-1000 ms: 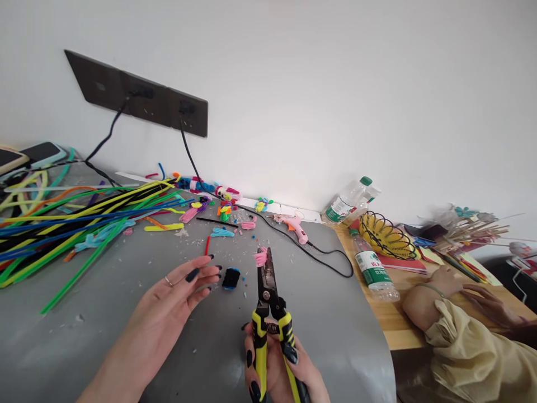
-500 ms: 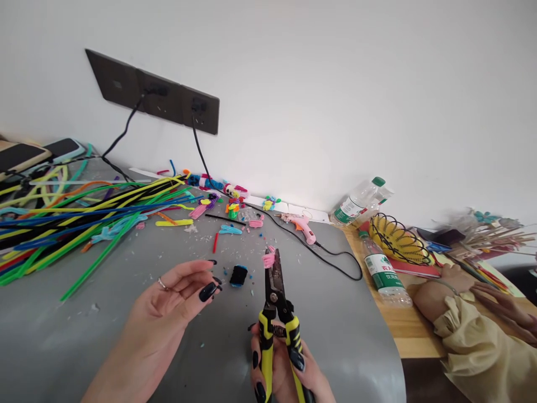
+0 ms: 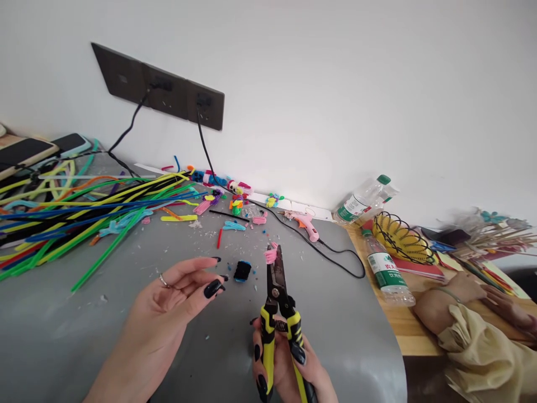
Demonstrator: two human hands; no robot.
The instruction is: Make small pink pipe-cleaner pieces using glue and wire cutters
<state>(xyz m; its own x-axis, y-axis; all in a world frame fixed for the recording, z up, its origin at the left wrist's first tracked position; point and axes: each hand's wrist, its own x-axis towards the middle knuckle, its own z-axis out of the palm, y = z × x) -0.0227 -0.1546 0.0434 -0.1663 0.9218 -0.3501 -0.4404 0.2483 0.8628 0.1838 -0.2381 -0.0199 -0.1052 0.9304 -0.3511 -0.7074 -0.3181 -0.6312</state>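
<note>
My left hand [image 3: 168, 305] hovers over the grey table with its fingers loosely curled, a gap between index finger and thumb, and nothing visible in it. The yellow-and-black cutting pliers [image 3: 274, 313] are gripped by their handles in my right hand [image 3: 289, 358], jaws pointing away and slightly parted. At the jaw tips is a small pink looped piece [image 3: 271, 255]; whether it is pinched or lies behind them I cannot tell. Between the hands, a bit farther off, a black fuzzy piece with blue edges [image 3: 242, 271] lies on the table.
Many coloured pipe cleaners [image 3: 104, 212] spread across the left. Small fuzzy figures and a pink glue gun [image 3: 305, 222] with its cord lie near the wall. To the right are plastic bottles [image 3: 388, 277], a yellow wire basket [image 3: 400, 240] and another person's arms [image 3: 444, 302].
The view has shifted slightly, so the tabletop objects appear a little farther right and higher. My hands keep nearly the same poses, and the pliers remain in my right hand.
</note>
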